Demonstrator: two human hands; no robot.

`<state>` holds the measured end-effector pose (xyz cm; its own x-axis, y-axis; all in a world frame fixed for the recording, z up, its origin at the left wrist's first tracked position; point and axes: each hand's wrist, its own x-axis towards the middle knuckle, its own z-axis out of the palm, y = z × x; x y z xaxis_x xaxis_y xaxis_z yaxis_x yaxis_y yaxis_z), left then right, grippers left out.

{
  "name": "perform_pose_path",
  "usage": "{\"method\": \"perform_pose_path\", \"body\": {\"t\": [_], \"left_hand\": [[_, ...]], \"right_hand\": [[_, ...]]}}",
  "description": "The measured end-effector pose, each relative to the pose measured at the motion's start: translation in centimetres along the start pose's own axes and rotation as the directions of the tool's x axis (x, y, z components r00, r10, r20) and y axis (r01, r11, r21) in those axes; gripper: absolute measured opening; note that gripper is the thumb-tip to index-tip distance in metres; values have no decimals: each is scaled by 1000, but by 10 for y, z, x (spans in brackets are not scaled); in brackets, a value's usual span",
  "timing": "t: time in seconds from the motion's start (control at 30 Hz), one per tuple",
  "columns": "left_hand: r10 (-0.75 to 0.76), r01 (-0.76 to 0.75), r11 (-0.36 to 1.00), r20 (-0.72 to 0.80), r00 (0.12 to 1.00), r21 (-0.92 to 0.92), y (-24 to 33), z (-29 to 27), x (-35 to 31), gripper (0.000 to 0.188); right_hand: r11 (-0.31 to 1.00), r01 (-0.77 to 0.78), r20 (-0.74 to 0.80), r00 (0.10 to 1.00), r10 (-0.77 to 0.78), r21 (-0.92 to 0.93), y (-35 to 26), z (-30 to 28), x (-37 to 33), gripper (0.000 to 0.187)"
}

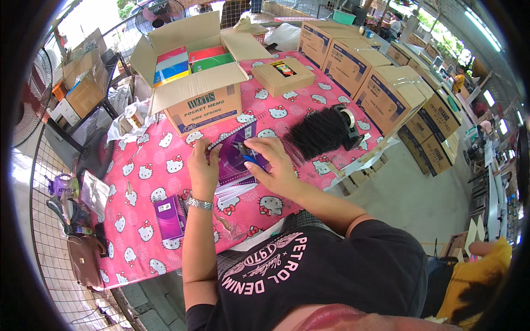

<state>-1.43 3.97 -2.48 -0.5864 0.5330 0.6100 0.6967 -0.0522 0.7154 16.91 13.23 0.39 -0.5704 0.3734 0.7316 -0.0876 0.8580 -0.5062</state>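
Note:
On the pink cloth in front of me lies a purple spiral notebook (227,164), tilted, its coil along the upper left edge. My left hand (205,165) is closed with its fingertips pinching that coiled edge, a metal watch band on the wrist. My right hand (271,165) grips small pliers with blue handles (255,161), their metal jaws over the cover. Under the notebook, a fanned stack of white-edged notebooks (236,191) shows. A smaller-looking stack of purple notebooks (170,216) lies left of my left forearm. A heap of black spiral coils (316,133) sits to the right.
An open carton (205,113) of colourful notebooks stands at the back left. Beside it lies a flat brown box (282,79). A tape dispenser (349,128) touches the coils. Closed cartons (389,96) line the right edge. A person's yellow sleeve (477,281) shows at lower right.

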Motion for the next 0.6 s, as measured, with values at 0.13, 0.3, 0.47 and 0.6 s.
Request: {"method": "perform_pose_path", "body": {"t": [0.13,0.3,0.47,0.6], "left_hand": [[-140,144,989,89,986,-40,13,-7,5,26],[-78,80,997,110,991,-8,10,-7,8,28],[-182,180,983,48,982,43,9,-11,4,24],[-72,72,997,16,997,-12,40,-17,5,25]], "right_hand": [[999,-15,-27,999,16,53,-9,9,14,43],[999,-9,7,1000,8,53,-8,16,20,42],[1000,-7,40,999,6,18,-12,18,24,44],[996,30,50,998,-26,-84,-10,10,29,50]]}}
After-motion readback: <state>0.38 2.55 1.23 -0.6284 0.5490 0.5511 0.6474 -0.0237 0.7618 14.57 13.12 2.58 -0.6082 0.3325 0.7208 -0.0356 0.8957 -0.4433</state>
